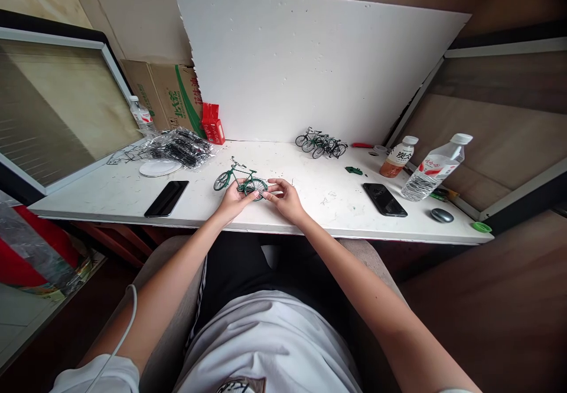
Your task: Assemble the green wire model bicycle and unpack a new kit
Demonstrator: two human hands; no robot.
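Note:
A small green model bicycle [224, 179] is held upright just above the front part of the table, its front wheel and handlebar to the left. My left hand [234, 201] is closed around its lower frame and rear wheel, the thumb lying across the wheel. At the right edge of that wheel is my right hand [287, 200], thumb and fingers bent together at the rim. Whether a small part sits between these fingertips is too fine to make out. Several finished-looking model bicycles [319, 143] stand in a cluster farther back, by the white board.
The white table [310, 216] carries a phone [167, 198] left, another phone [384, 199] right, bagged black parts [181, 146], a white round lid [159, 168], green pieces [354, 170], a tea bottle [398, 156], a water bottle [436, 168] and a mouse [442, 215]. A white board [310, 62] stands behind.

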